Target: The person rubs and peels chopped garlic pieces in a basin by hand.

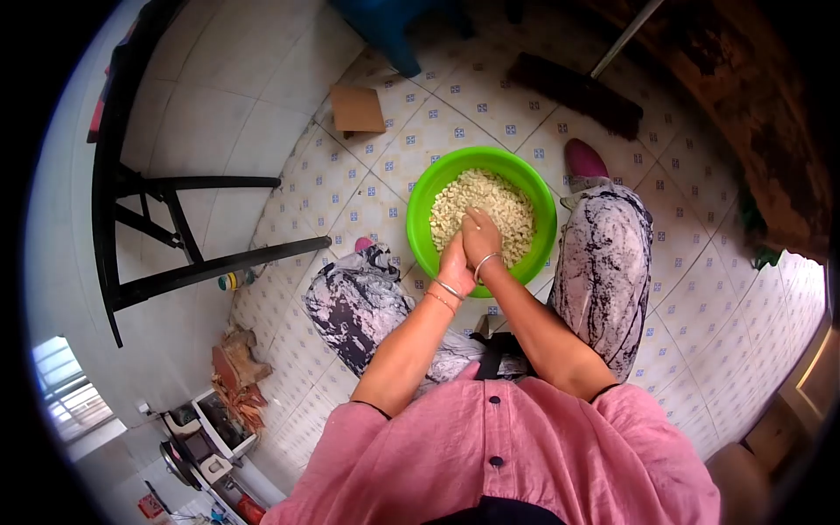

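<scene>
A bright green plastic basin (422,185) stands on the tiled floor between my knees. Inside it lies a heap of small pale cream pieces (512,210), too small for me to name. My left hand (454,265) and my right hand (481,236) are pressed together above the near part of the heap, the right one lying over the left fingers. Both look closed, and anything held between the palms is hidden. Whether the fingertips touch the pieces I cannot tell. Thin bangles circle both wrists.
A broom (577,92) lies at the far right, beyond my pink shoe (584,159). Brown cardboard (357,109) rests near the left wall, with a blue plastic stool (398,52) behind. A black metal frame (219,267) juts in from the left.
</scene>
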{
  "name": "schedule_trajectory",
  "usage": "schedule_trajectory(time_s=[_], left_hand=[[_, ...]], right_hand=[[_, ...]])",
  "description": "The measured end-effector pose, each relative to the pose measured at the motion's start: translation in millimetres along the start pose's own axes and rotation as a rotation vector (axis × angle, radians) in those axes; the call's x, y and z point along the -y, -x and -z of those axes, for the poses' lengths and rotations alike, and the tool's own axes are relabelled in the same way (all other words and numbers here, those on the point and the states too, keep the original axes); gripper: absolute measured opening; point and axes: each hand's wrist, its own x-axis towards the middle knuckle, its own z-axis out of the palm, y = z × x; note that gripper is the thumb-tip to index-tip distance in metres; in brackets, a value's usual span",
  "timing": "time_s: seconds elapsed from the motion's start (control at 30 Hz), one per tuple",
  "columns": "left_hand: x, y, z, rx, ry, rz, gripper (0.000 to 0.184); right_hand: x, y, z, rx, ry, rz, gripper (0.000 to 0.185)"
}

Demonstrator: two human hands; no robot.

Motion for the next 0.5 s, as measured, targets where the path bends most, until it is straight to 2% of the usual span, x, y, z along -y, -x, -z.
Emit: schedule_trajectory(time_s=[0.1,0.13,0.2,0.27,0.3,0.37,0.43,0.47,0.5], left_hand=[[3,0,-10,-0.083,-0.027,-0.050,0.041],[2,-2,-11,-0.093,-0.025,-0.069,0.042],[-2,-6,-7,-0.093,0.006,-0.069,0.041],[-2,-13,3,-0.089,0.049,-0.074,0.040],[-3,-25,18,-0.014,0.087,-0.093,0.038],[0,-40,43,0.126,0.172,-0.129,0.034],[-16,-20,16,0.127,0.215,-0.097,0.031],[-20,-12,4,0.125,0.246,-0.057,0.029],[-14,-21,15,0.231,0.218,-0.090,0.028]], right_hand=[[1,-10,4,0.058,-0.331,-0.321,0.035],[1,-9,2,0.061,-0.329,-0.324,0.035],[6,-6,-2,0.001,-0.141,-0.098,0.036],[13,4,2,0.081,-0.074,-0.072,0.036],[20,7,3,0.156,-0.010,-0.037,0.037],[22,16,0,0.142,0.017,0.045,0.037],[23,23,-7,0.137,0.126,0.117,0.039],[-3,17,-19,0.147,0.135,0.124,0.039],[-47,8,-41,0.183,0.413,0.291,0.039]])
